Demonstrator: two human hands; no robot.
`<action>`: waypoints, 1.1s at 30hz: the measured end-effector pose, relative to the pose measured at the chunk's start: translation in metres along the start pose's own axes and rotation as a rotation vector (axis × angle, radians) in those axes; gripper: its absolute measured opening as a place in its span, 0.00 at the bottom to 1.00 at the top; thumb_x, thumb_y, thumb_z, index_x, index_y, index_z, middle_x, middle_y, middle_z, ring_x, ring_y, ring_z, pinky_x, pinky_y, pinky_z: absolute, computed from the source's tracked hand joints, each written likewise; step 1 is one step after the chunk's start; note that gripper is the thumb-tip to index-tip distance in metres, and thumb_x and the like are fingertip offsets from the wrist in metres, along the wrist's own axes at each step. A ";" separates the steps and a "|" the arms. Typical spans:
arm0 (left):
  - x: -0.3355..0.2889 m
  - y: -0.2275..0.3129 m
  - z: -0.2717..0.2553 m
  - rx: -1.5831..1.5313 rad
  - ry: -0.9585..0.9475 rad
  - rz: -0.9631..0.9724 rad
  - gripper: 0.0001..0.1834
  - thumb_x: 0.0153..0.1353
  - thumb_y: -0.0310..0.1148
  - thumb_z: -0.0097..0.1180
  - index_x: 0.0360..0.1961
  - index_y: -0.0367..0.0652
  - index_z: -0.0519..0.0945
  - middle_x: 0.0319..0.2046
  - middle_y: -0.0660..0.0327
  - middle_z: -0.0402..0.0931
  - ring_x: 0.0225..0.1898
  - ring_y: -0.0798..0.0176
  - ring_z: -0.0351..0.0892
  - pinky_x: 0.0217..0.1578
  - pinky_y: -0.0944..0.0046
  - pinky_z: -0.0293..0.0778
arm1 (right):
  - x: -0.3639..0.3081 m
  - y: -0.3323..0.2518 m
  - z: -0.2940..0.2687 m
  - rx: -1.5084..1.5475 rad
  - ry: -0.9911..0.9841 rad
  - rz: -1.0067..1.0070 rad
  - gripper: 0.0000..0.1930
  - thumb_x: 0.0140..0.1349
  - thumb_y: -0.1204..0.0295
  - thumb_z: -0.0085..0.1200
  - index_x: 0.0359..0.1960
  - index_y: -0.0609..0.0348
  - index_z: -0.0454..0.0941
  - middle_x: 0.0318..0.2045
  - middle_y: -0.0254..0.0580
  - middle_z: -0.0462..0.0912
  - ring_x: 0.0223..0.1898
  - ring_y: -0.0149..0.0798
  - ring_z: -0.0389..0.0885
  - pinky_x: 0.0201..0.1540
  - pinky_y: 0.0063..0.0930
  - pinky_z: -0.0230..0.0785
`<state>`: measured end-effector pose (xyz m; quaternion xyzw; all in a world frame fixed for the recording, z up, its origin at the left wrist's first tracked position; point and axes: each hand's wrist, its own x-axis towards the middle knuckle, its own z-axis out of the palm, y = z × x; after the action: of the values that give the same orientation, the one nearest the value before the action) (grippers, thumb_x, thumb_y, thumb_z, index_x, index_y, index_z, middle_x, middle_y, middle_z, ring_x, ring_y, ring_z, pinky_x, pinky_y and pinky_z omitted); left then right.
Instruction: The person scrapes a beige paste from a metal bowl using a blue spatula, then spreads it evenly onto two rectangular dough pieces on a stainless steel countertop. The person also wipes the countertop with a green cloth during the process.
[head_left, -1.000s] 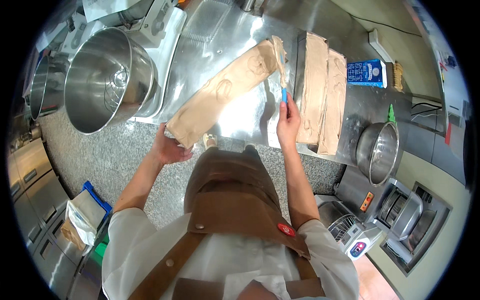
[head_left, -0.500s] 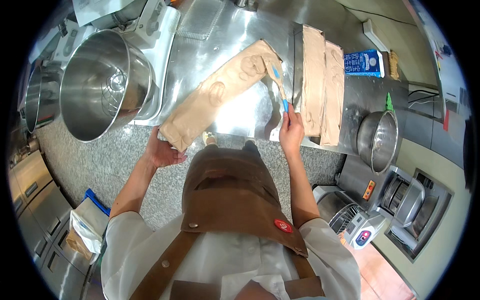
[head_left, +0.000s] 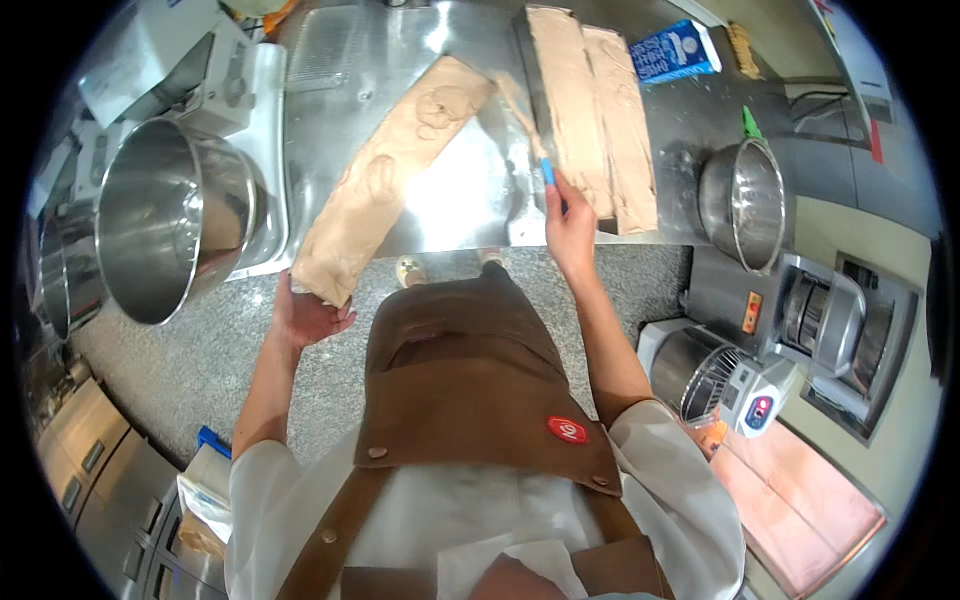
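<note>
A long narrow pan (head_left: 385, 175), filled to the top with light brown cream or batter, lies slanted on the steel table, its near end jutting past the front edge. My left hand (head_left: 308, 318) grips that near end, fingers curled beneath it. Swirled marks show in the surface toward the far end. Between my right hand's (head_left: 572, 225) closed fingers is a spatula (head_left: 527, 125) with a blue part on its handle. Cream coats its blade, which is close to the pan's far right corner. To the right, two more filled long pans (head_left: 565, 110) stand side by side.
A big steel mixing bowl (head_left: 150, 225) stands at the left beside a white mixer base. Behind the right-hand pans lies a blue carton (head_left: 675, 52). A steel bowl (head_left: 745, 205) with a green-handled tool is at the right edge, above a floor-level mixer (head_left: 720, 385).
The view has turned, shifting the table contents left and upward. The spatula blade has moved slightly off the pan's far right corner. My left hand keeps its hold on the near end.
</note>
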<state>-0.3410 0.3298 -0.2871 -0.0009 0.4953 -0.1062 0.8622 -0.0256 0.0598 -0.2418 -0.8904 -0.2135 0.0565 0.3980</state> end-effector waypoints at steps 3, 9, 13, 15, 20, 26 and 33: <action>-0.003 0.000 0.010 0.008 0.041 -0.010 0.50 0.57 0.76 0.29 0.59 0.40 0.70 0.43 0.49 0.75 0.40 0.49 0.74 0.51 0.43 0.68 | 0.006 0.003 0.013 -0.094 -0.010 0.017 0.15 0.66 0.72 0.50 0.51 0.64 0.78 0.30 0.59 0.79 0.31 0.57 0.80 0.34 0.44 0.70; -0.008 -0.006 0.018 0.019 0.069 0.003 0.48 0.58 0.74 0.28 0.58 0.41 0.71 0.42 0.51 0.74 0.39 0.51 0.73 0.51 0.44 0.68 | -0.053 -0.001 0.001 -0.051 -0.219 -0.020 0.15 0.66 0.70 0.51 0.53 0.60 0.78 0.30 0.57 0.80 0.30 0.51 0.81 0.33 0.38 0.71; -0.006 -0.009 0.016 0.049 0.034 0.034 0.47 0.59 0.73 0.26 0.59 0.42 0.70 0.45 0.52 0.73 0.40 0.52 0.73 0.52 0.44 0.67 | -0.039 0.001 -0.006 0.188 -0.231 0.037 0.16 0.67 0.70 0.51 0.55 0.58 0.78 0.26 0.52 0.79 0.25 0.41 0.77 0.31 0.32 0.70; -0.006 -0.010 0.017 0.033 0.041 0.034 0.48 0.59 0.74 0.26 0.59 0.42 0.70 0.46 0.52 0.72 0.41 0.51 0.73 0.52 0.43 0.67 | -0.006 -0.003 -0.006 0.180 -0.223 0.045 0.15 0.68 0.70 0.50 0.54 0.58 0.78 0.25 0.50 0.79 0.24 0.37 0.75 0.31 0.31 0.69; -0.001 -0.012 0.011 -0.007 -0.019 0.011 0.49 0.59 0.75 0.24 0.61 0.43 0.67 0.48 0.52 0.71 0.43 0.51 0.73 0.54 0.42 0.66 | 0.043 -0.007 0.018 -0.011 -0.244 -0.030 0.15 0.68 0.69 0.49 0.53 0.57 0.79 0.26 0.52 0.80 0.26 0.45 0.79 0.31 0.36 0.70; 0.001 -0.018 0.020 -0.045 0.027 0.052 0.50 0.61 0.75 0.22 0.63 0.42 0.64 0.49 0.51 0.70 0.44 0.50 0.73 0.55 0.40 0.66 | 0.001 -0.022 0.036 -0.233 -0.283 -0.222 0.16 0.67 0.68 0.48 0.55 0.52 0.77 0.29 0.53 0.79 0.29 0.56 0.80 0.33 0.46 0.72; 0.008 -0.020 0.017 -0.041 -0.034 0.064 0.50 0.61 0.75 0.20 0.64 0.41 0.64 0.49 0.49 0.71 0.44 0.50 0.74 0.57 0.40 0.64 | -0.053 -0.028 0.042 -0.243 -0.381 -0.421 0.18 0.63 0.73 0.54 0.55 0.50 0.77 0.27 0.44 0.75 0.23 0.48 0.78 0.26 0.40 0.73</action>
<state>-0.3260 0.3066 -0.2831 -0.0045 0.4825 -0.0681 0.8732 -0.0940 0.0831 -0.2534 -0.8410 -0.4693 0.1125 0.2446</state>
